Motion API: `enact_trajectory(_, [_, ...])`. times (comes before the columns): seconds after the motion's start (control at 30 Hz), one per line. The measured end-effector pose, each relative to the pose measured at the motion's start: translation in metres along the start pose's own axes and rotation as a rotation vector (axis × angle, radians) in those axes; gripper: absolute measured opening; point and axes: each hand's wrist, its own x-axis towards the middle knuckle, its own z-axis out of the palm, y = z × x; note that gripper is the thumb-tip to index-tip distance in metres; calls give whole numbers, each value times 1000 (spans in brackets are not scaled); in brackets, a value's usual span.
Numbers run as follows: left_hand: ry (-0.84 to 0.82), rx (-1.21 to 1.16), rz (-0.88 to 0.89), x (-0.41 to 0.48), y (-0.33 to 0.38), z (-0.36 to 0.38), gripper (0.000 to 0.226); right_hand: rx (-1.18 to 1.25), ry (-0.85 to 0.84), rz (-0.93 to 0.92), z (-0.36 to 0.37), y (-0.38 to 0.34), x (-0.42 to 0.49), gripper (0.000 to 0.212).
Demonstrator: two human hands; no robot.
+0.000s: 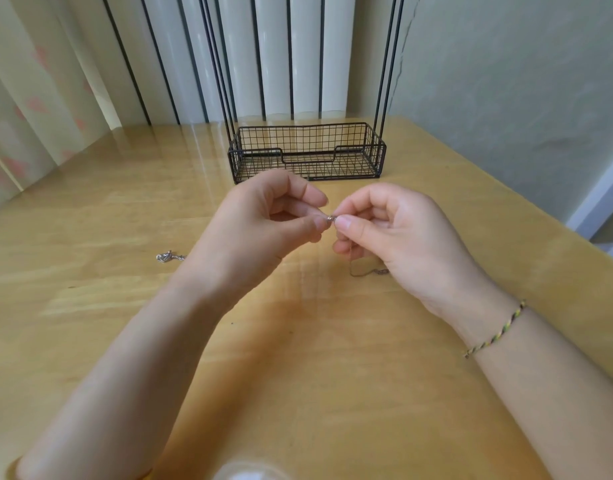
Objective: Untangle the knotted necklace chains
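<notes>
1. Well, I see the wooden counter (90,306), a black wire basket (307,152) standing at its far side.
2. The left hand (263,223) and right hand (395,233) meet above it, each grip pinched tight on a small metal bit of the chain (330,218).
3. More chain lies on the counter under the right hand.
4. A silver piece (166,257) lies apart, beside the left wrist.
</notes>
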Motion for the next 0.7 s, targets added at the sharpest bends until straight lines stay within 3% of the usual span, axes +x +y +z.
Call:
enact_trajectory(0.33, [63,154,-12,-1,1,1,9,3,-26,30,1,1,0,15])
enact_trajectory(0.7, [62,152,93,-2,0,3,6,277,-69,213,2,4,0,15])
